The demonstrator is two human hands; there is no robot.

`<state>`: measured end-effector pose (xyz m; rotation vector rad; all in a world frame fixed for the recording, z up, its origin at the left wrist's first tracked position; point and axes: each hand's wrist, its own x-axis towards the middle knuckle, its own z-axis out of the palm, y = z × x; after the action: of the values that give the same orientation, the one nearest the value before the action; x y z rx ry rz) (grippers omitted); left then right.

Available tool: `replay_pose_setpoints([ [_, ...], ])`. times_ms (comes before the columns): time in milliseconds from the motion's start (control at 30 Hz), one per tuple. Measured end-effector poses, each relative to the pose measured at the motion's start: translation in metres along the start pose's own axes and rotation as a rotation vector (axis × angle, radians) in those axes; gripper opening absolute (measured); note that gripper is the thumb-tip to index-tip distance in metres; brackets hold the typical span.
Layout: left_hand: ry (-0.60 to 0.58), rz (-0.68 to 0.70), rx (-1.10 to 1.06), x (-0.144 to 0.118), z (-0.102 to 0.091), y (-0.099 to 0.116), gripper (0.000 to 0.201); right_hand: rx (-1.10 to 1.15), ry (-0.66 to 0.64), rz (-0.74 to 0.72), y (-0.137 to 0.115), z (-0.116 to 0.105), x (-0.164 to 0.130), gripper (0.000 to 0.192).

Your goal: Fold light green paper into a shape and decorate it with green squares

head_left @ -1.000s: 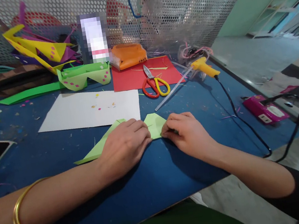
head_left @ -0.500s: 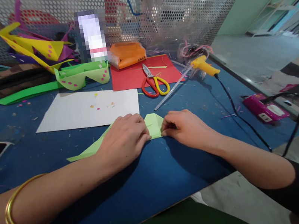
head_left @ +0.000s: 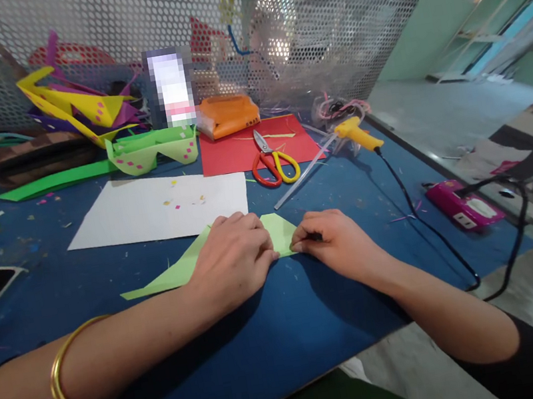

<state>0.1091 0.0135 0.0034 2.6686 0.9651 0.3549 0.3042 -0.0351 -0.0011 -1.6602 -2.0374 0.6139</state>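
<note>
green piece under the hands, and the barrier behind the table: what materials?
Light green piece: thin matte paper by the look, lying flat with sharp creases and pointed folded tips, pressed by left hand and right hand. Barrier: likely perforated sheet metal, grey, glinting, with regular round holes.
</note>
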Motion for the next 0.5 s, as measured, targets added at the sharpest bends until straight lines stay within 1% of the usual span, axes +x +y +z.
replay_pose_setpoints([
  [167, 0.024, -0.002, -0.027, 0.0003, 0.0003, 0.0002, 0.016, -0.025, 0.067, 0.046, -0.0025, 0.001, -0.003, 0.015],
  [367, 0.024, 0.006, -0.023, 0.0003, -0.0008, -0.0003, 0.018, -0.167, 0.041, 0.069, -0.0066, -0.0005, -0.0011, 0.01],
  [400, 0.021, 0.003, -0.017, 0.0002, -0.001, -0.0003, 0.018, -0.186, 0.031, 0.081, -0.0069, -0.001, -0.0002, 0.011],
  [500, 0.013, 0.004, 0.013, 0.0001, -0.0015, 0.0009, 0.018, -0.201, -0.018, 0.119, -0.0074, -0.0022, 0.003, 0.025],
])
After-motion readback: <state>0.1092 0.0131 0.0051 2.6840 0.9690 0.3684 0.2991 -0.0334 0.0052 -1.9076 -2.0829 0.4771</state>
